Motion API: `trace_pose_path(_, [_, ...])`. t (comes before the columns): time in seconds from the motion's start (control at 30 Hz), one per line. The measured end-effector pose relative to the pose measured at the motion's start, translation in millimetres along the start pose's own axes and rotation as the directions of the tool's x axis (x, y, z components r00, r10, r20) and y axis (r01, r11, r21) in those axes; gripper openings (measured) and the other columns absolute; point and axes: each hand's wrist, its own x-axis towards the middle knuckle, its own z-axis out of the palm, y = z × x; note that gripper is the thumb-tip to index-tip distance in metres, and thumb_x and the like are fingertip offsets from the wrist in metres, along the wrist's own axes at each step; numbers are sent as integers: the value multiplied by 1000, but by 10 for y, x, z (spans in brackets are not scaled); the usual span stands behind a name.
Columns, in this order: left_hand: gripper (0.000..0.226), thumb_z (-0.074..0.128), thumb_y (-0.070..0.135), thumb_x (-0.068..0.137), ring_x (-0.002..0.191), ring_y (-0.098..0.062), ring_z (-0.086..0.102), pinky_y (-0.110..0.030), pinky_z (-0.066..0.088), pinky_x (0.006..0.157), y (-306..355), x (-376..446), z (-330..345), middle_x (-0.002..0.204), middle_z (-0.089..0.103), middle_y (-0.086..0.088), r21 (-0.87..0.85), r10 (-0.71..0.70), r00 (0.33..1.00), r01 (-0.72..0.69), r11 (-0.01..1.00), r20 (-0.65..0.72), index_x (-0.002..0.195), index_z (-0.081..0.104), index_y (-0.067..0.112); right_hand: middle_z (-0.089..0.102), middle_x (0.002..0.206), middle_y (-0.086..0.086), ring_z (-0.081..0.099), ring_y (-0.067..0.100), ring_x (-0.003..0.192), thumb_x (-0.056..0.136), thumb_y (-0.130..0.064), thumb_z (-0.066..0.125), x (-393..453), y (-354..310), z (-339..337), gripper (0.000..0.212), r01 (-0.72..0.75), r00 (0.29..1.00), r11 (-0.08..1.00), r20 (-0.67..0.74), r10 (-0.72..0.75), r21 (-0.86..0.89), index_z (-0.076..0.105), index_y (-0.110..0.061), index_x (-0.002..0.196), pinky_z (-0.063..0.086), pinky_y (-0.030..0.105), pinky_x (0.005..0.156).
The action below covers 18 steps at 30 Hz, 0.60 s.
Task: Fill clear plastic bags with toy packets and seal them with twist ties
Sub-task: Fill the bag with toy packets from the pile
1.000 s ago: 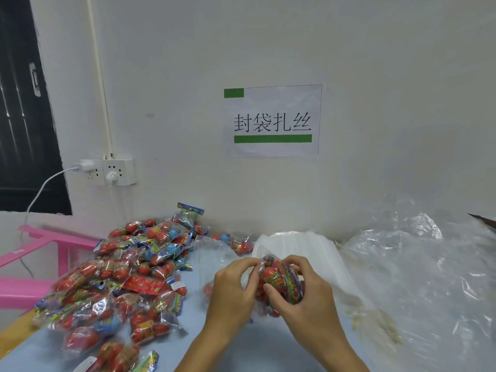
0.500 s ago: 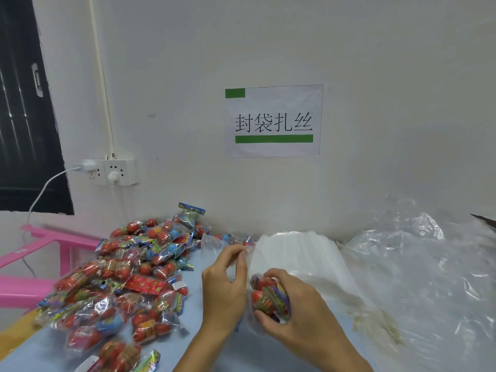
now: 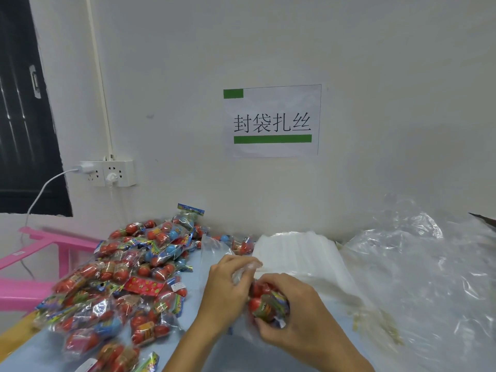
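The right hand (image 3: 300, 315) is clamped around a bundle of toy packets (image 3: 268, 304) inside a clear plastic bag (image 3: 243, 272), held over the middle of the counter (image 3: 209, 353) near its front edge. The left hand (image 3: 228, 288) pinches the bag's gathered neck closed just above the bundle. A heap of loose toy packets (image 3: 120, 277) covers the counter's left side, with a stack of flat bags (image 3: 303, 253) toward the back edge and crumpled plastic sheeting (image 3: 418, 277) on the right.
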Motion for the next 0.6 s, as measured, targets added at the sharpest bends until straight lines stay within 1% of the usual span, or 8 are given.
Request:
trace_pose_path(0.1, [20, 60, 24, 88, 106, -4, 63, -42, 48, 97, 70, -10, 11, 98, 72, 18, -34, 140, 990, -139, 990, 21, 91, 79, 29, 62, 96, -16, 61, 8, 87, 74, -52, 70, 0, 24, 52, 45, 0, 998, 999, 62, 2, -45, 59, -37, 114, 51, 25, 77])
trace_pose_path(0.2, [22, 62, 17, 87, 114, -9, 61, -51, 45, 98, 91, -33, 53, 104, 73, 22, -15, 251, 966, -250, 968, 57, 95, 80, 27, 60, 108, -17, 59, 7, 95, 76, -54, 64, -7, 77, 83, 55, -33, 997, 987, 68, 44, -158, 54, -38, 127, 51, 25, 83])
trace_pose_path(0.27, [25, 61, 17, 88, 118, -8, 59, -52, 43, 101, 67, -30, 71, 109, 72, 20, 13, 254, 966, -255, 967, 56, 101, 78, 31, 59, 110, -18, 60, 8, 97, 77, -54, 63, -7, 91, 75, 53, -76, 997, 975, -1, 78, -207, 53, -40, 128, 50, 22, 83])
trace_pose_path(0.33, [28, 63, 20, 88, 120, -6, 58, -51, 43, 102, 28, -29, 68, 115, 70, 19, 45, 243, 970, -244, 969, 27, 109, 73, 34, 59, 105, -17, 61, 9, 93, 77, -54, 65, -4, 92, 53, 48, -146, 986, 968, -111, 125, -204, 54, -42, 122, 51, 23, 81])
trace_pose_path(0.43, [40, 63, 35, 84, 122, 0, 47, -41, 40, 104, 11, -39, 52, 124, 56, 26, 133, 205, 979, -203, 970, 3, 122, 53, 47, 63, 90, -14, 63, 5, 81, 75, -51, 72, -3, 89, 14, 37, -263, 938, 963, -251, 240, -61, 59, -39, 108, 53, 24, 73])
trace_pose_path(0.5, [43, 59, 50, 79, 114, 0, 42, -30, 38, 97, -7, -54, 51, 115, 45, 28, 220, 182, 983, -175, 960, -14, 115, 37, 54, 68, 82, -14, 66, 1, 76, 73, -43, 77, 7, 96, 2, 28, -312, 894, 947, -314, 320, 77, 62, -40, 97, 54, 20, 67])
trace_pose_path(0.53, [40, 58, 55, 76, 108, -1, 43, -26, 38, 92, -24, -60, 56, 109, 42, 27, 239, 167, 986, -159, 958, -11, 108, 33, 55, 70, 80, -17, 66, -1, 73, 73, -39, 79, 14, 102, 2, 25, -333, 870, 933, -339, 359, 136, 62, -40, 92, 52, 16, 64])
trace_pose_path(0.6, [35, 58, 61, 74, 96, -2, 47, -20, 42, 79, -45, -69, 70, 99, 45, 24, 237, 112, 993, -118, 964, 40, 98, 34, 49, 70, 75, -20, 65, -2, 66, 73, -34, 80, 31, 122, 18, 19, -370, 818, 895, -368, 441, 249, 65, -36, 85, 50, 15, 58])
